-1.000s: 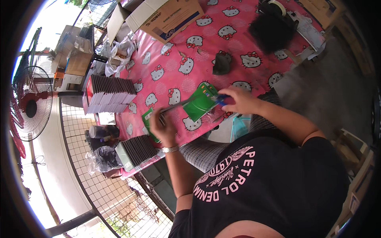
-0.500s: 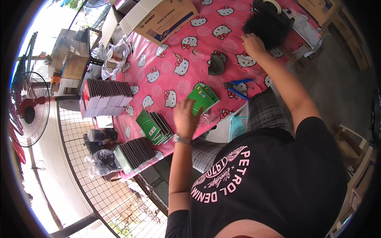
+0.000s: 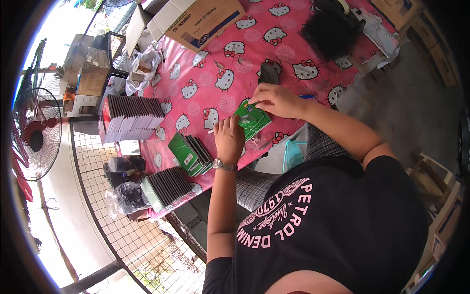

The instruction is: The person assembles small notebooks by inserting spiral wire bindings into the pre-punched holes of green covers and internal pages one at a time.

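A small green notebook (image 3: 252,117) lies near the table's front edge, with a row of holes along one side. My left hand (image 3: 229,139) grips its left edge, fingers curled. My right hand (image 3: 279,100) is at the notebook's far edge with thumb and fingers pinched together; what they hold, if anything, is too thin to make out. Just beyond it sits a dark grey cup-like piece (image 3: 269,73). Blue-handled pliers (image 3: 307,96) are mostly hidden by my right forearm. Left of my left hand, several green spiral notebooks (image 3: 188,156) lie overlapped.
Two stacks of bound notebooks, a taller one (image 3: 131,117) and a lower one (image 3: 166,188), stand on the left. A cardboard box (image 3: 203,24) occupies the far side. A heap of thin black strands (image 3: 328,32) lies at the far right of the pink patterned tablecloth (image 3: 200,105).
My right hand has come from the black heap back to the green notebook, its arm now covering most of the pliers. My left hand has closed on the notebook's left edge.
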Motion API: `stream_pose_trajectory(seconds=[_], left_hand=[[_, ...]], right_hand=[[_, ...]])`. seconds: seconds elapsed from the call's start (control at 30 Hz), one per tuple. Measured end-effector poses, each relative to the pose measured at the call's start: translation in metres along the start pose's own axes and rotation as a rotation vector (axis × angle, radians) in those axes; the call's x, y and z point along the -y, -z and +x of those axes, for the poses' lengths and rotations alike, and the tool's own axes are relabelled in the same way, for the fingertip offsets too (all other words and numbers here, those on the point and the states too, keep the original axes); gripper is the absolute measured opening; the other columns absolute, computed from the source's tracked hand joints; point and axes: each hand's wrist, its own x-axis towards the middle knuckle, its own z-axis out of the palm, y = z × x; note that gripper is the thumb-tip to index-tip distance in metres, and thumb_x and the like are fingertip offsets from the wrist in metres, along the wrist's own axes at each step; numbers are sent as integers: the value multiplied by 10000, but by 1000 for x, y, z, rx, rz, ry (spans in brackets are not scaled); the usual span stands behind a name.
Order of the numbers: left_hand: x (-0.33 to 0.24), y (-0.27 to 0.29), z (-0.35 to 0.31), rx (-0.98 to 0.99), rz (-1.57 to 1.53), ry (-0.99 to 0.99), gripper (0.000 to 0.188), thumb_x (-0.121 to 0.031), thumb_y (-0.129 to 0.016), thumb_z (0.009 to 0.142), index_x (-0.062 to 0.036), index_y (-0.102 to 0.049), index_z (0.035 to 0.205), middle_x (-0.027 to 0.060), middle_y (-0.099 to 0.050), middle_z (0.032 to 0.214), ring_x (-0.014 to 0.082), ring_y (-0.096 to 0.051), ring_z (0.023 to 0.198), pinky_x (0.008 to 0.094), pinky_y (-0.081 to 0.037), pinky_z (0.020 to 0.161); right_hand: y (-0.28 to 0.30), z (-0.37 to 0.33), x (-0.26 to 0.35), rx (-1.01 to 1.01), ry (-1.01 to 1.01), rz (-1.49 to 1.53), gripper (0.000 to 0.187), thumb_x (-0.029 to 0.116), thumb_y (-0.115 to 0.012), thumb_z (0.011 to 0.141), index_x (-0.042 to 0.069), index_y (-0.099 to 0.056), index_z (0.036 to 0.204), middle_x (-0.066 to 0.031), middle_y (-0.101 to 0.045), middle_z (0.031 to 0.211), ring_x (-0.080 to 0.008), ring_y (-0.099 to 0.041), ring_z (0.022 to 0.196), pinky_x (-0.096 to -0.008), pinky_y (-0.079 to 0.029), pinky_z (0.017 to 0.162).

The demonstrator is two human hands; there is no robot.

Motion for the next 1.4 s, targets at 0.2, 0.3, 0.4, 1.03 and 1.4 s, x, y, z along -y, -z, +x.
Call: stream_pose_trajectory(seconds=[0.2, 0.3, 0.4, 1.03, 1.4], left_hand=[[-11, -11, -7, -101, 24, 64, 191, -163, -627, 904, -65, -576, 1060, 96, -624, 934, 303, -589, 913, 452, -418, 891], [-11, -12, -11, -124, 22, 67, 190, -154, -632, 901, -67, -576, 1060, 98, -629, 941, 300, -591, 914, 449, -415, 895], [-11, -13, -14, -137, 23, 67, 184, -144, -633, 901, -69, -575, 1058, 98, -635, 950, 297, -594, 915, 446, -413, 897], [-18, -17, -4, -124, -7, 89, 157, -172, -598, 937, -95, -610, 1072, 67, -657, 975, 272, -595, 970, 431, -386, 936], [-16, -13, -1, -100, -41, 109, 172, -175, -654, 892, -102, -616, 1043, 78, -654, 940, 284, -605, 933, 432, -402, 923]], right_hand=[[-11, -1, -6, 5, 70, -86, 210, 26, -677, 822, 70, -714, 1024, -81, -623, 978, -280, -633, 947, -391, -508, 846], [-9, -4, -6, 40, 20, 12, 220, 23, -672, 839, 77, -716, 1047, -78, -612, 988, -278, -631, 937, -392, -505, 838], [-3, -1, -11, 146, 33, 83, 220, 47, -647, 880, 94, -720, 1082, -82, -600, 994, -276, -629, 925, -380, -502, 826], [5, 7, -10, 255, 16, -39, 253, 195, -680, 907, 130, -714, 1149, -103, -597, 939, -261, -630, 903, -368, -491, 817], [0, 5, -11, 39, 252, -74, 221, 160, -724, 837, 185, -764, 1053, -49, -559, 928, -228, -596, 856, -368, -489, 787]])
